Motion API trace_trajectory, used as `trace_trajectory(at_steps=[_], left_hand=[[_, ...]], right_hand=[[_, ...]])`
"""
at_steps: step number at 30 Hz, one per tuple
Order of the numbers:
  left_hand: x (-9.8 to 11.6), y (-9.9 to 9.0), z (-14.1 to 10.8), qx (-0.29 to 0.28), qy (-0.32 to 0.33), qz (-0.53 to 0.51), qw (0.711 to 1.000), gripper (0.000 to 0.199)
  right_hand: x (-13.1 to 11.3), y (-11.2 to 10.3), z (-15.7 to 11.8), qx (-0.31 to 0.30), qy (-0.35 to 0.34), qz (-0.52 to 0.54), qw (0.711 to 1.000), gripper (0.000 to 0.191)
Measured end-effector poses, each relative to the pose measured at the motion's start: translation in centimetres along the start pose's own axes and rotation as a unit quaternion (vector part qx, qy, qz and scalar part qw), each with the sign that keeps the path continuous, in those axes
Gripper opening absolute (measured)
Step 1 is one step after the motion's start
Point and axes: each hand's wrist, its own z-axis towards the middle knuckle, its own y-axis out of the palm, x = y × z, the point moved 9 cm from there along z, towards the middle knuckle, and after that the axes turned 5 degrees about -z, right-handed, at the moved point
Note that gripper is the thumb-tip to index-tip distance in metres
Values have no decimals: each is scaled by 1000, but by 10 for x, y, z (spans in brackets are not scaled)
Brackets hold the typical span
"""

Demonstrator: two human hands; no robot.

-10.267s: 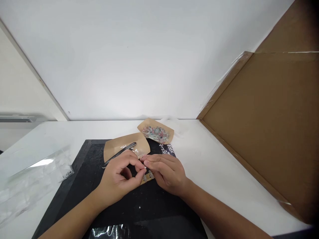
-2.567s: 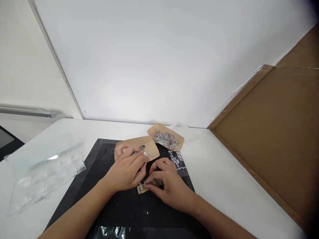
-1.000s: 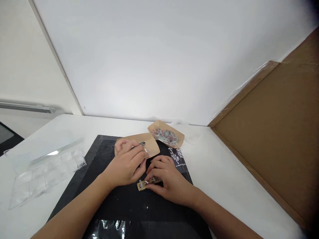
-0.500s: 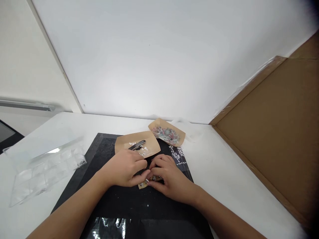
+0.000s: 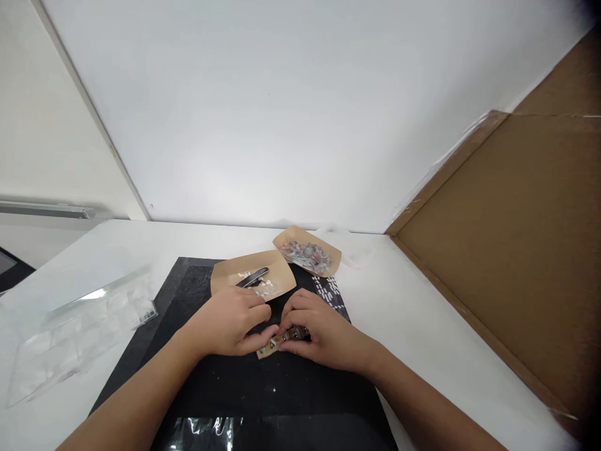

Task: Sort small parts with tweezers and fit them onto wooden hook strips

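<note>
Low over the black mat [image 5: 235, 388], a narrow tan strip [image 5: 268, 349] carries small shiny metallic pieces along its face. My right hand [image 5: 323, 329] is closed around the strip's right part, thumb below and fingers above. From the left, my left hand [image 5: 230, 322] meets it, thumb and index finger together at the strip's upper edge. Whatever small thing may be between those left fingertips is hidden. Just behind my left hand, tweezers [image 5: 253, 277] lie in a brown paper tray [image 5: 223, 272] among small white pieces [image 5: 267, 288].
A second paper tray [image 5: 283, 237] behind holds a clear bag of coloured bits [image 5: 307, 254]. White marks [image 5: 328, 288] pattern the mat's right edge. On the left lies a clear compartment box [image 5: 79, 344] with its lid raised. Cardboard [image 5: 507, 250] stands at the right.
The view has shifted slightly. Both hands stay at the strip, with small finger movements; a little more of its shiny pieces shows between my right fingers and thumb.
</note>
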Motion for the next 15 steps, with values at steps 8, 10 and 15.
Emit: trace_trajectory(at_steps=[8, 10, 15], left_hand=[[-1, 3, 2, -9, -6, -20, 1000, 22], [-2, 5, 3, -16, -9, -25, 1000, 21], [-1, 7, 3, -28, -16, -26, 999, 23]], right_hand=[[-2, 1, 1, 14, -40, 0, 999, 14], [0, 1, 1, 20, -42, -17, 999, 19], [0, -1, 1, 27, -55, -51, 997, 26]])
